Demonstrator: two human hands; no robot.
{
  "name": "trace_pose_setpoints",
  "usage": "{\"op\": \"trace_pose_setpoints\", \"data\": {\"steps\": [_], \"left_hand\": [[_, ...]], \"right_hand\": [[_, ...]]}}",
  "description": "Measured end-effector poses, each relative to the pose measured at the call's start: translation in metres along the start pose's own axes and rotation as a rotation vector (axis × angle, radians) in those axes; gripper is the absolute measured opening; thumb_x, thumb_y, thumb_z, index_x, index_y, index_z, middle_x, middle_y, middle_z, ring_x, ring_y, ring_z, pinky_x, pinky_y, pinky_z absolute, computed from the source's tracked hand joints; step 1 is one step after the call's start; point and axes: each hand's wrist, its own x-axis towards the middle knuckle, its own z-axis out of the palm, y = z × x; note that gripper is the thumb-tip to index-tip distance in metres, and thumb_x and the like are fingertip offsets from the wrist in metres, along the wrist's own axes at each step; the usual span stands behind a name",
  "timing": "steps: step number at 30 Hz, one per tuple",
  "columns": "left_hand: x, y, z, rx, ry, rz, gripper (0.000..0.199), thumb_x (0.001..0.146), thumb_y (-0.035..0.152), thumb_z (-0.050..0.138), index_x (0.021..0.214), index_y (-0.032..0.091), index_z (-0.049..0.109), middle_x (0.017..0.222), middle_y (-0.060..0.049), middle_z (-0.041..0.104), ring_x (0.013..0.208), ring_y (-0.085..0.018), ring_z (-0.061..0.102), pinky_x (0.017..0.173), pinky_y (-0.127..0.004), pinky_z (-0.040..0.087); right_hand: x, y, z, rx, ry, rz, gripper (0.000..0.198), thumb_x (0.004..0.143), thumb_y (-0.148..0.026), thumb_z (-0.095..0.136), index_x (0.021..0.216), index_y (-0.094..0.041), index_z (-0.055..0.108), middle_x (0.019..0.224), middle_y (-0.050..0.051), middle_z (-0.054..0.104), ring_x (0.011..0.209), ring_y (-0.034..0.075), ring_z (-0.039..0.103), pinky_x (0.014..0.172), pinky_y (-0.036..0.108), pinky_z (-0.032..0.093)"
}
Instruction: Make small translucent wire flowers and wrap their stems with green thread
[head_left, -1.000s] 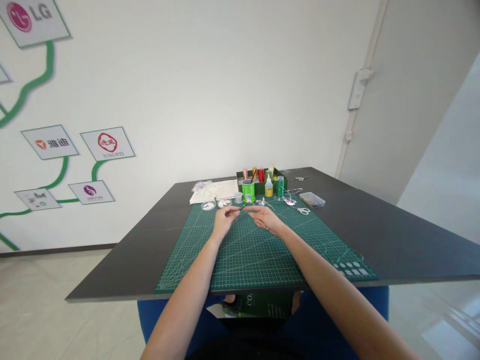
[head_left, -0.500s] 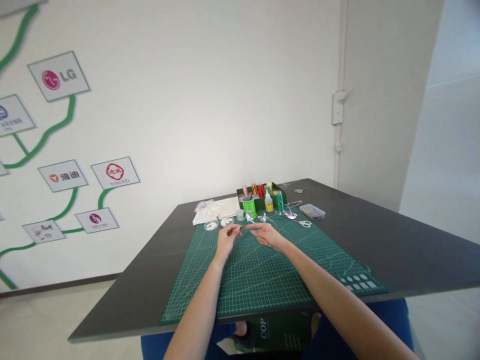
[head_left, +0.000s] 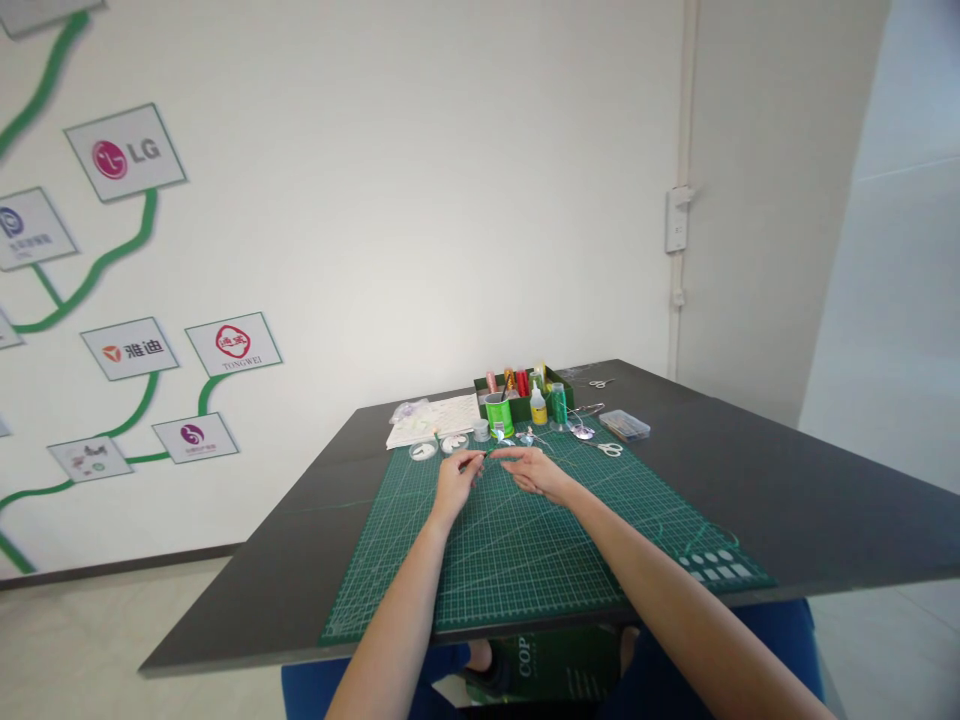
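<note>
Over the green cutting mat (head_left: 480,560), my left hand (head_left: 456,480) is closed in a pinch. A tiny dark thing (head_left: 484,455) shows at its fingertips, too small to name. From the other side my right hand (head_left: 540,474) reaches in, its index finger stretched towards that tiny thing and its lower fingers partly bent, with a gap between them. Whether the index fingertip touches it, I cannot tell. Just beyond the hands are shallow white dishes (head_left: 424,452), a green can (head_left: 499,414) and a yellow-labelled glue bottle (head_left: 538,407).
A dark green box (head_left: 517,409) of thread spools stands at the back, with a green spool (head_left: 559,404) before it. White cloth (head_left: 435,421) lies to the left. Scissors (head_left: 609,449) and a clear plastic case (head_left: 625,425) are on the right of the black table (head_left: 750,480).
Both hands keep nearly the same place and pose. The view has shifted very slightly.
</note>
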Motion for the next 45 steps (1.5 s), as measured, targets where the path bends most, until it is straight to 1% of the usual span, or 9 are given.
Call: {"op": "trace_pose_setpoints", "data": {"steps": [4,7,12,18,24,33,38,42,45], "left_hand": [[-0.0038,0.005,-0.0001,0.152,0.006,0.104,0.031,0.09,0.041,0.059,0.086,0.014,0.073,0.073,-0.002,0.061,0.053,-0.011,0.054,0.052,-0.024,0.043],[-0.0054,0.0065,-0.0003,0.248,0.007,0.151,0.025,0.092,0.033,0.056,0.081,0.015,0.069,0.073,-0.001,0.06,0.055,-0.011,0.053,0.059,-0.024,0.044],[-0.0054,0.0057,0.0008,0.3,0.003,0.158,0.019,0.091,0.028,0.055,0.082,0.016,0.067,0.076,-0.003,0.064,0.067,-0.015,0.058,0.065,-0.025,0.044],[-0.0053,0.0066,0.0013,0.29,-0.008,0.132,0.019,0.09,0.03,0.056,0.083,0.017,0.068,0.077,-0.004,0.068,0.073,-0.017,0.062,0.071,-0.027,0.046],[-0.004,0.0032,0.0011,0.202,-0.015,0.082,0.022,0.086,0.036,0.062,0.083,0.016,0.07,0.078,-0.005,0.07,0.07,-0.017,0.061,0.068,-0.027,0.045],[-0.0027,-0.0012,0.002,0.077,-0.012,0.026,0.027,0.08,0.041,0.069,0.082,0.014,0.071,0.068,-0.002,0.065,0.057,-0.013,0.051,0.057,-0.025,0.04],[-0.0031,-0.0006,0.0023,0.06,-0.017,0.004,0.027,0.078,0.04,0.071,0.083,0.014,0.071,0.066,0.0,0.063,0.054,-0.012,0.049,0.056,-0.024,0.039],[-0.004,0.0025,0.0027,0.058,-0.012,0.012,0.026,0.078,0.04,0.072,0.083,0.014,0.07,0.07,-0.001,0.064,0.055,-0.011,0.049,0.057,-0.024,0.04],[-0.0046,0.0045,0.0032,0.055,-0.006,0.018,0.027,0.078,0.04,0.073,0.083,0.014,0.069,0.069,0.0,0.063,0.055,-0.011,0.049,0.057,-0.024,0.041]], "right_hand": [[-0.001,-0.0009,0.0005,-0.011,0.004,0.014,0.07,0.075,-0.045,0.075,0.131,-0.005,0.061,0.034,-0.015,0.036,0.029,0.005,0.024,0.034,0.02,0.016],[-0.0014,-0.0009,0.0007,-0.003,0.012,0.012,0.069,0.075,-0.044,0.075,0.13,-0.004,0.062,0.034,-0.014,0.037,0.029,0.005,0.024,0.035,0.02,0.016],[-0.0009,0.0013,-0.0002,0.004,0.011,0.025,0.069,0.075,-0.043,0.075,0.13,-0.006,0.062,0.034,-0.015,0.035,0.029,0.005,0.023,0.035,0.02,0.016],[-0.0015,0.0016,-0.0021,-0.012,0.003,0.014,0.064,0.076,-0.041,0.073,0.129,-0.006,0.063,0.034,-0.015,0.034,0.029,0.005,0.023,0.035,0.019,0.016],[-0.0019,0.0016,-0.0028,-0.019,0.001,0.008,0.059,0.077,-0.04,0.072,0.125,-0.007,0.066,0.034,-0.015,0.034,0.029,0.005,0.023,0.035,0.019,0.017],[-0.0024,0.001,-0.0024,-0.006,-0.001,0.001,0.057,0.077,-0.042,0.074,0.122,-0.009,0.067,0.034,-0.015,0.034,0.029,0.005,0.025,0.035,0.019,0.017],[-0.0009,0.0034,-0.003,0.009,-0.001,-0.02,0.057,0.076,-0.044,0.076,0.12,-0.01,0.067,0.034,-0.015,0.034,0.028,0.005,0.024,0.034,0.019,0.016],[-0.0018,0.0016,-0.0024,0.026,-0.019,-0.019,0.056,0.077,-0.042,0.075,0.122,-0.01,0.066,0.034,-0.015,0.034,0.029,0.005,0.024,0.035,0.019,0.016],[-0.0032,-0.001,-0.0016,0.043,-0.04,-0.017,0.054,0.078,-0.041,0.075,0.122,-0.01,0.066,0.035,-0.015,0.033,0.029,0.005,0.023,0.036,0.019,0.016]]}}
